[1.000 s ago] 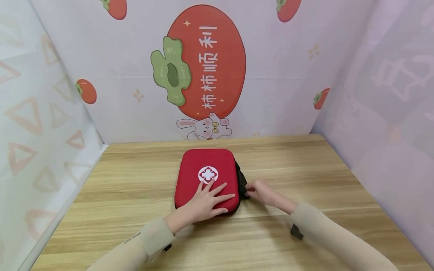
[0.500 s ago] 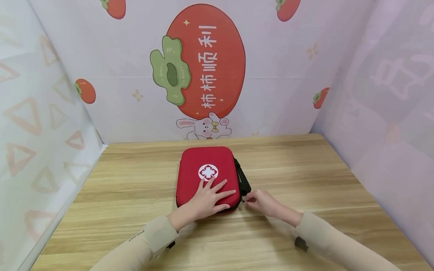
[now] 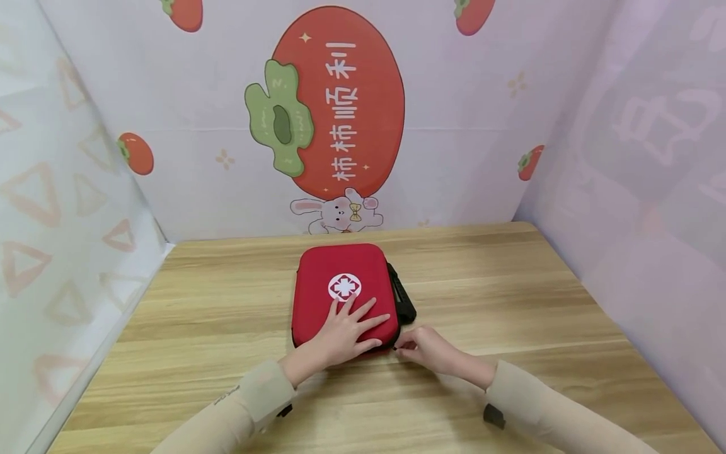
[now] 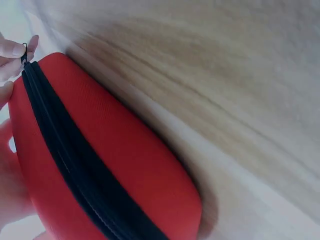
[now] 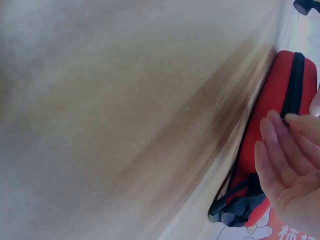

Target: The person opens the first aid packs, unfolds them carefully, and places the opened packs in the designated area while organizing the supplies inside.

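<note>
A red first-aid case (image 3: 317, 296) with a white cross emblem lies flat on the wooden table. My left hand (image 3: 343, 334) rests on its lid near the front right, fingers spread. At the front right corner my right hand (image 3: 428, 349) pinches a small black zipper pull (image 4: 24, 52) between thumb and finger. The black zipper (image 4: 65, 155) runs along the case's side and looks closed along the front in the left wrist view. On the right side of the case sits a black carry handle (image 3: 403, 299), also visible in the right wrist view.
The wooden table (image 3: 215, 302) spreads on both sides of the case. A white printed cloth backdrop (image 3: 454, 139) with persimmons and a rabbit stands behind it, with cloth walls left and right.
My right hand has moved from beside the black handle toward me and left, round to the case's front right corner, with the zipper pull. My left hand stays on the lid.
</note>
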Available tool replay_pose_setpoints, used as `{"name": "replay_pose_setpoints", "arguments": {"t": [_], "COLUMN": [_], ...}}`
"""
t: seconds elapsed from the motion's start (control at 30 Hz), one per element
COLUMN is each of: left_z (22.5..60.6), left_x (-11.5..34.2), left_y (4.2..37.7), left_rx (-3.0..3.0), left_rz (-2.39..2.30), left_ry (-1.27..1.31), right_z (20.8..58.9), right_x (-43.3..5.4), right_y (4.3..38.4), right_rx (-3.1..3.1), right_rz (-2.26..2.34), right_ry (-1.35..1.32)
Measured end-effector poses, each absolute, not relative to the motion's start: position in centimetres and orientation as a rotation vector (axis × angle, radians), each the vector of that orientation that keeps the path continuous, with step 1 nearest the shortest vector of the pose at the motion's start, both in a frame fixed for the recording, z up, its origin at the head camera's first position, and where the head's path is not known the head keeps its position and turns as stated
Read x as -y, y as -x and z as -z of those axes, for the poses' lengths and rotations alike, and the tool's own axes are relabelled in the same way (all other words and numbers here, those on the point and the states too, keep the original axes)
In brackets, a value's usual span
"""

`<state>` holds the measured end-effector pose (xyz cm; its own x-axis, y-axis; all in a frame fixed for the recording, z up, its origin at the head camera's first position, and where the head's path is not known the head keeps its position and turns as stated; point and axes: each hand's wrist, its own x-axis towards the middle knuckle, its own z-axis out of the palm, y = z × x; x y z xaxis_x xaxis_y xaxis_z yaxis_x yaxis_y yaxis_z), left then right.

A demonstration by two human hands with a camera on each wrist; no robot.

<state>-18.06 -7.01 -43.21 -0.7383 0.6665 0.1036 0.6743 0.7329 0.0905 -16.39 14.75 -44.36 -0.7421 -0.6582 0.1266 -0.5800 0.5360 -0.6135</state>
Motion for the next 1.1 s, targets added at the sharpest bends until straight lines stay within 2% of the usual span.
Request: {"name": "replay_pose_setpoints", "arguments": {"t": [0.27,0.67,0.87,1.1], "left_z": [42.4,40.4,40.7,41.6], "left_x": [11.3,17.9,18.8,17.9], "left_y": [19.2,19.6,19.8,18.9], "left_rx": [2.904,3.136,3.005,2.835], "left_rz": [0.308,0.552,0.400,0.169], "left_ry": [1.239,1.195,1.305,1.305], "right_z": [45.0,45.0,45.1,45.2], "right_x": [-14.9,-15.2,-15.2,-16.1], "right_y": [16.2,16.1,16.2,16.9], "right_rx": [-2.684,-2.712,-2.736,-2.807], "right_rz": [1.078,1.093,1.092,1.074], "right_ry": [1.016,0.991,0.965,0.902]}}
